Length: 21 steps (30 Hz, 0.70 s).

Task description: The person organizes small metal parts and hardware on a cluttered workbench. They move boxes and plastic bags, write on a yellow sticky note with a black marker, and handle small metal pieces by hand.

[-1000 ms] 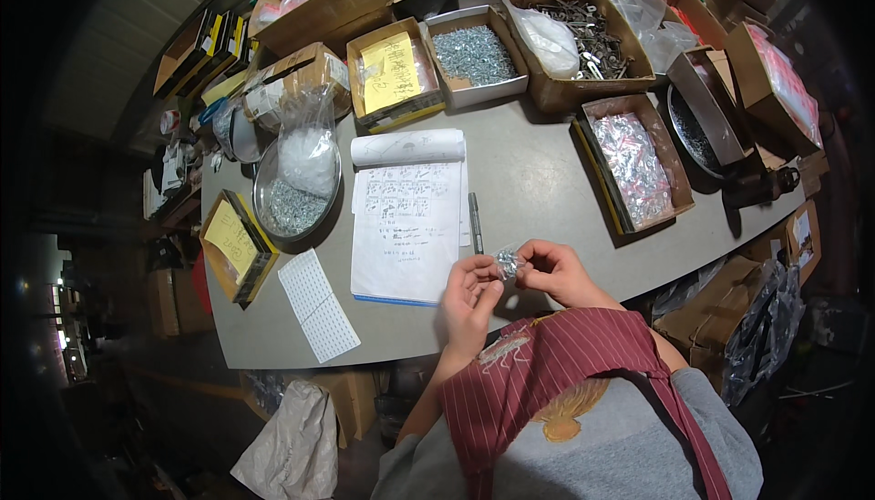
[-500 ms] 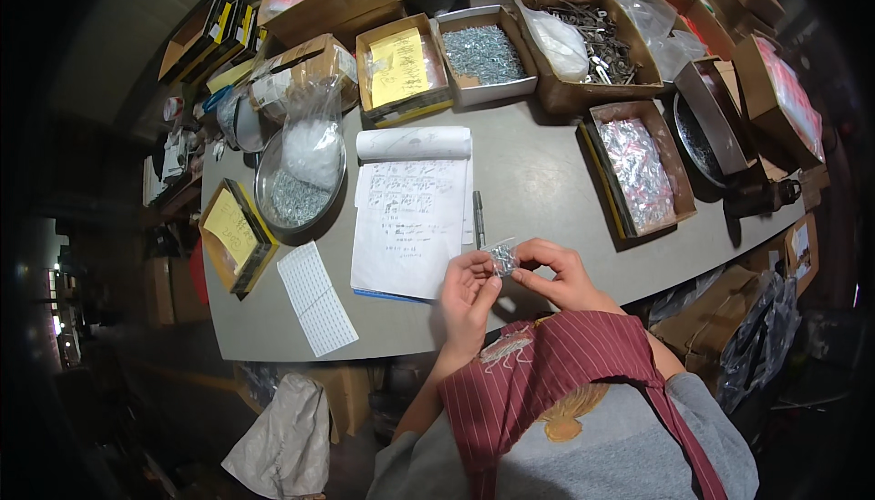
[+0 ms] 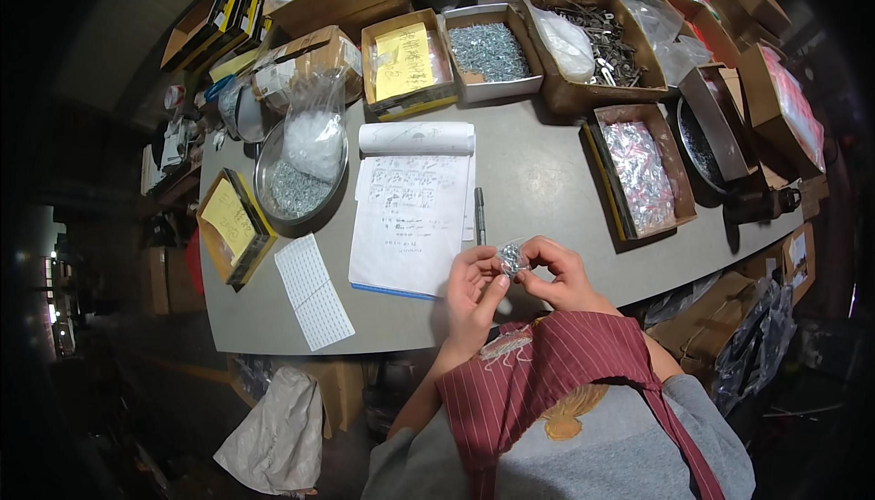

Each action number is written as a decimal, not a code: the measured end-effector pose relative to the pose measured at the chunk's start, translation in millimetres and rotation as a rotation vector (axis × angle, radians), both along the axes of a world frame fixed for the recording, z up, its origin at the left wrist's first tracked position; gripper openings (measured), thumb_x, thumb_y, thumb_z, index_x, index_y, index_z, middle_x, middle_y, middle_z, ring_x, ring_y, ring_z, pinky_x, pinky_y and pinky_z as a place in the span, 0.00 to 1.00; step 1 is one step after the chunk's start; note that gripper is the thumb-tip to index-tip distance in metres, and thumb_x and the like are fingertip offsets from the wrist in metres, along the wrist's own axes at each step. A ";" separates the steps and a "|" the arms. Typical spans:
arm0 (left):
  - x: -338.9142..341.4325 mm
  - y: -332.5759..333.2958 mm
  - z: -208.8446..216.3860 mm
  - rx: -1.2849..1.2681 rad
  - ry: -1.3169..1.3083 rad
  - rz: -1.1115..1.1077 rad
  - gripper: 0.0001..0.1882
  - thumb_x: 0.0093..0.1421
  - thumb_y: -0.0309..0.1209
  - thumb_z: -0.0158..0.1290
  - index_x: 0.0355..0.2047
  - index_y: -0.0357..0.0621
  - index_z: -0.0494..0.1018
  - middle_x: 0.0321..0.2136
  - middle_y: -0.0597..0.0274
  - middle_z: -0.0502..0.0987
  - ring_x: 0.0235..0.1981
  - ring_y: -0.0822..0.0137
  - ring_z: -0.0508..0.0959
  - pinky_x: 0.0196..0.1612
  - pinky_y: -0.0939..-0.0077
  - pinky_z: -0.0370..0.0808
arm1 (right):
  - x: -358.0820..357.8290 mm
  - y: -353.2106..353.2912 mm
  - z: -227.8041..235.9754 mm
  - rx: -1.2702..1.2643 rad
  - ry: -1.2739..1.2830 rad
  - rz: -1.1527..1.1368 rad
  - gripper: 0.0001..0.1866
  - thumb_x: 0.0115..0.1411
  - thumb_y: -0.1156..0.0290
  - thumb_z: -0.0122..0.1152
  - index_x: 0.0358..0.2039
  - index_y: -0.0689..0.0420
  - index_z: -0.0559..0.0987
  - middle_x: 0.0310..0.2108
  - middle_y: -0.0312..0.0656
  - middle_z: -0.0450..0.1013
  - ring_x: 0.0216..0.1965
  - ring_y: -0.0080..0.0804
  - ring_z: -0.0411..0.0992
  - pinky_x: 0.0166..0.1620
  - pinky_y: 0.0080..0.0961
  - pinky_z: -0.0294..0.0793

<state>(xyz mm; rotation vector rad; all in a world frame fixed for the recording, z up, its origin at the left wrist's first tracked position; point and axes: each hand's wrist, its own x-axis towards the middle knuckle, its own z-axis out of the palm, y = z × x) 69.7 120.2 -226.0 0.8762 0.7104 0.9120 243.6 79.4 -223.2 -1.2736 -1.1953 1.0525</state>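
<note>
A small clear plastic bag of silvery metal parts (image 3: pixel 512 258) is pinched between both hands just above the near edge of the grey table (image 3: pixel 538 172). My left hand (image 3: pixel 473 295) grips its left side with thumb and fingers. My right hand (image 3: pixel 558 274) holds its right side. A black pen (image 3: pixel 479 215) lies on the table just beyond the hands, beside an open notepad with handwriting (image 3: pixel 415 213).
A round metal pan of small screws with a clear bag in it (image 3: pixel 299 176) stands left. A box of small filled bags (image 3: pixel 641 172) sits right. Cardboard boxes of screws (image 3: pixel 490 51) and hardware line the far edge. A gridded sheet (image 3: pixel 313 290) lies near left.
Both hands stay together on the small bag, with only slight finger shifts. The view has tilted a little.
</note>
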 end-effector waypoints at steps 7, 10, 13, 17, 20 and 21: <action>-1.6 0.5 0.0 0.056 0.075 0.024 0.22 0.63 0.18 0.53 0.56 0.33 0.63 0.44 0.57 0.74 0.46 0.71 0.75 0.52 0.76 0.72 | 1.6 -0.3 -7.7 0.061 -0.011 0.049 0.11 0.56 0.78 0.66 0.39 0.66 0.78 0.38 0.40 0.74 0.39 0.26 0.73 0.44 0.24 0.73; -1.8 0.3 0.1 0.083 0.103 0.048 0.22 0.62 0.18 0.53 0.56 0.33 0.64 0.43 0.57 0.75 0.45 0.71 0.75 0.52 0.76 0.72 | 1.4 -1.7 -10.2 -0.006 0.087 0.066 0.12 0.57 0.77 0.66 0.41 0.65 0.78 0.39 0.40 0.74 0.41 0.26 0.73 0.46 0.24 0.73; -0.8 0.3 -1.0 0.111 0.130 0.074 0.22 0.61 0.17 0.53 0.55 0.33 0.64 0.41 0.57 0.76 0.43 0.70 0.76 0.50 0.76 0.72 | -0.7 -2.5 -9.8 -0.096 0.208 0.079 0.12 0.57 0.77 0.63 0.42 0.65 0.78 0.40 0.40 0.74 0.42 0.25 0.72 0.47 0.25 0.72; 0.4 0.3 0.4 0.202 0.208 0.078 0.22 0.60 0.16 0.53 0.55 0.32 0.65 0.38 0.58 0.77 0.41 0.71 0.77 0.48 0.76 0.74 | -0.8 -5.1 -16.7 -0.164 0.259 0.083 0.14 0.57 0.76 0.64 0.45 0.64 0.77 0.39 0.37 0.73 0.42 0.22 0.71 0.47 0.24 0.72; 0.1 -0.1 4.3 0.249 0.272 0.060 0.21 0.60 0.16 0.53 0.55 0.32 0.66 0.37 0.59 0.78 0.40 0.71 0.77 0.47 0.76 0.74 | -0.3 -6.0 -22.5 -0.175 0.250 0.065 0.14 0.58 0.75 0.64 0.44 0.63 0.77 0.38 0.36 0.73 0.41 0.21 0.71 0.47 0.24 0.72; 1.0 -0.3 5.8 0.255 0.281 0.060 0.21 0.61 0.17 0.53 0.55 0.32 0.66 0.37 0.59 0.78 0.40 0.71 0.77 0.47 0.76 0.74 | 0.2 -6.0 -23.4 -0.177 0.245 0.060 0.13 0.58 0.75 0.64 0.44 0.63 0.77 0.38 0.35 0.74 0.41 0.21 0.71 0.47 0.23 0.72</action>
